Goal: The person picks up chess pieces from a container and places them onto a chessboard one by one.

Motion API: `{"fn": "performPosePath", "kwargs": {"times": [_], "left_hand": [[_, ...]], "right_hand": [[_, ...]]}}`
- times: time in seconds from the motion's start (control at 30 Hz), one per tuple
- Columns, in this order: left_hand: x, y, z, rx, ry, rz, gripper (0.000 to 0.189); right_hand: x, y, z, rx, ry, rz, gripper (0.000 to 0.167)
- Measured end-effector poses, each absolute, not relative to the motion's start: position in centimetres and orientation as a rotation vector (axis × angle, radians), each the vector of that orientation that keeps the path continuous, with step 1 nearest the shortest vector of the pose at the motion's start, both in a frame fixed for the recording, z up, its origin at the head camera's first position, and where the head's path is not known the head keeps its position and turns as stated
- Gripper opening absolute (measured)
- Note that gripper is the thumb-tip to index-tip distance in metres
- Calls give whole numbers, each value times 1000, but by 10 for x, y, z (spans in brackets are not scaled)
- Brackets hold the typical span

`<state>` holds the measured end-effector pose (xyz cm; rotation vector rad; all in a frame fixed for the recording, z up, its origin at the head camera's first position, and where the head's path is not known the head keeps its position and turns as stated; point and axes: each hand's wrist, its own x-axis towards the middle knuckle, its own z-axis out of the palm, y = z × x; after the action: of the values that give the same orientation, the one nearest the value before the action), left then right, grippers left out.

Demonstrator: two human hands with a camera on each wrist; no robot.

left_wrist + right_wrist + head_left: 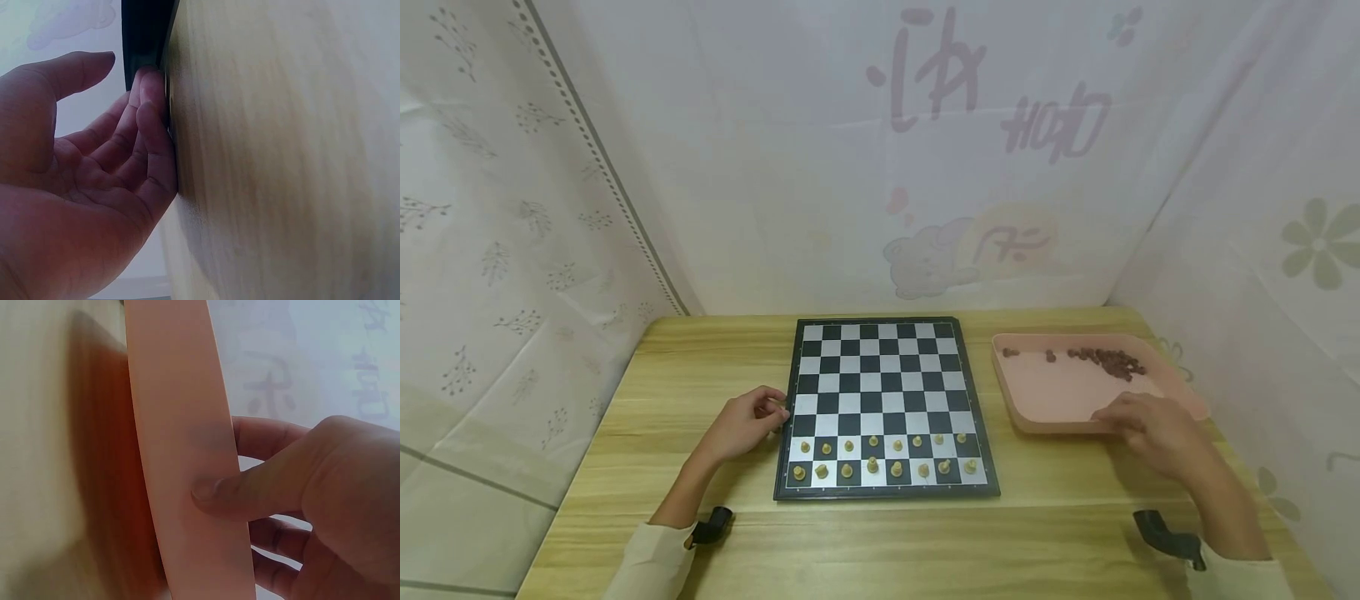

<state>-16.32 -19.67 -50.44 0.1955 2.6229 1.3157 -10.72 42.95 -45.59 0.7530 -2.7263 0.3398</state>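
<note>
A black-and-white chessboard lies on the wooden table, with pale yellow chess pieces standing in two rows along its near side. My left hand rests beside the board's left edge. In the left wrist view, its loosely bent fingertips meet the black board edge while the thumb stays apart. Over to the right, my right hand grips the near wall of a pink tray. The right wrist view shows the thumb pressed on the tray's outer wall, with the fingers behind it.
Dark brown chess pieces are heaped toward the tray's back right, with several more scattered along its back side. Bare tabletop runs in front of the board. White patterned cloth hangs behind the table and on both sides.
</note>
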Motion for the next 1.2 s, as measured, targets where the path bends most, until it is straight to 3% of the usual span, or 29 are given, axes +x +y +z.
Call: {"fn": "performPosePath", "kwargs": {"times": [0.23,0.6,1.2], "left_hand": [[-163,-197,-505,191,2625,1308,32],[-163,-197,-504,216,2636,1294,31],[-170,-193,-500,175,2632,1272,34]], "right_hand": [[-104,434,-473,781,-2689,433,56],[-103,433,-484,748,-2733,456,43],[-132,420,-455,615,-2853,749,21]]}}
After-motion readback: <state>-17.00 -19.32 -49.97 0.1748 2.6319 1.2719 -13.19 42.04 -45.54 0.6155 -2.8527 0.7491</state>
